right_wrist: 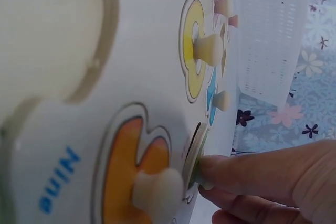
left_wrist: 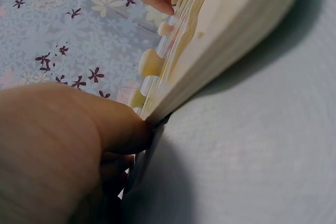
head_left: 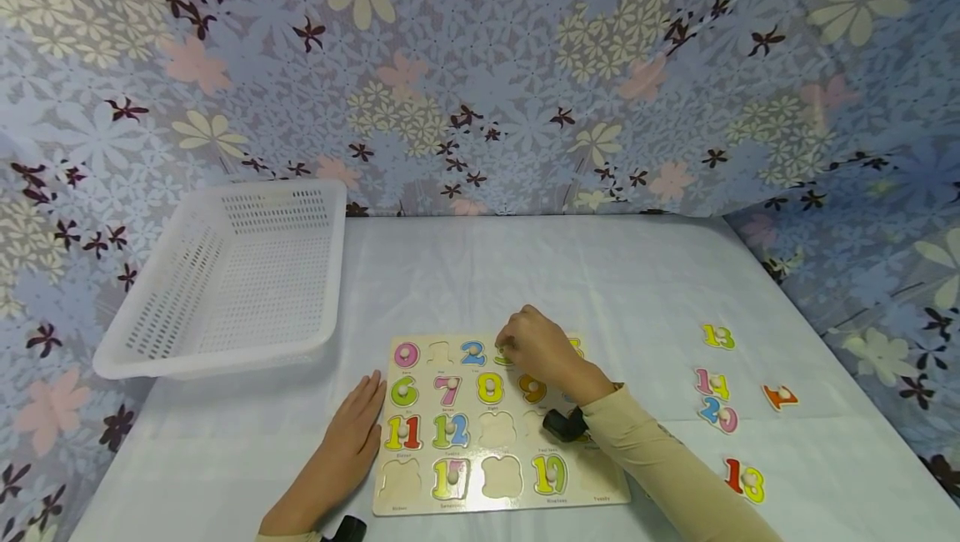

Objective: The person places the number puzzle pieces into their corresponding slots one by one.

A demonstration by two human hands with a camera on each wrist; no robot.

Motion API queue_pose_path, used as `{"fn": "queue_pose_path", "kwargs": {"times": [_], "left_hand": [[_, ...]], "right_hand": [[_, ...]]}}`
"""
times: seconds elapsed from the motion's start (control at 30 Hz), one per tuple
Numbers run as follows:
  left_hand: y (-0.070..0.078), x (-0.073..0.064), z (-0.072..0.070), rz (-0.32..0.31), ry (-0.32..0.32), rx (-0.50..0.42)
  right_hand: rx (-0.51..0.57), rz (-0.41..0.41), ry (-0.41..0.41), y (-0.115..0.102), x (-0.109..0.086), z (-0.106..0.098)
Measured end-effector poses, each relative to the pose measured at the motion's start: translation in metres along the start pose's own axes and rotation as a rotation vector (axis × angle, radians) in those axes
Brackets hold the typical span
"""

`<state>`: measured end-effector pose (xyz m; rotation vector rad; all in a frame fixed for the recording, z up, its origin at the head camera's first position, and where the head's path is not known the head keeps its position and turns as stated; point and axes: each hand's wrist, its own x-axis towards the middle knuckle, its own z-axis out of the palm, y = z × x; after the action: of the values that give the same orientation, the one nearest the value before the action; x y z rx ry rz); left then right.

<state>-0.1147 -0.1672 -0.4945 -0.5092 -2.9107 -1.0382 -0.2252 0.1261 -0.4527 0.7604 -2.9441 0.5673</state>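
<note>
Resting relaxed, left hand [head_left: 351, 428] touches board [head_left: 519, 434]; right hand [head_left: 537, 347] pinches green piece [right_wrist: 195, 149] atop it.

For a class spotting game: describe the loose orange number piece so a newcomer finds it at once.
On the white-covered table, find the wooden number board. Look right, past the beige right sleeve, to the scattered number pieces. The orange piece lies farthest right, a single digit beside two-digit neighbours.

A white-covered table [head_left: 480, 275] boxed in by flowered hangings [head_left: 517, 154] suggests a makeshift booth, the room beyond hidden.
</note>
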Motion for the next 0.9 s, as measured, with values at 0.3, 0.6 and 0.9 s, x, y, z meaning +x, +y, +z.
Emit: {"fn": "queue_pose_path", "kwargs": {"times": [0.3,0.6,0.9], "left_hand": [[0.0,0.0,0.0,0.002,-0.003,-0.004],[0.0,0.0,0.0,0.007,0.001,-0.006],[0.001,-0.001,0.001,0.005,-0.003,-0.002]], "right_hand": [[0.0,-0.027,0.021,0.0,0.0,0.001],[0.054,-0.075,-0.024,0.007,-0.003,0.001],[0.183,0.003,-0.055,0.029,-0.031,-0.026]]}}
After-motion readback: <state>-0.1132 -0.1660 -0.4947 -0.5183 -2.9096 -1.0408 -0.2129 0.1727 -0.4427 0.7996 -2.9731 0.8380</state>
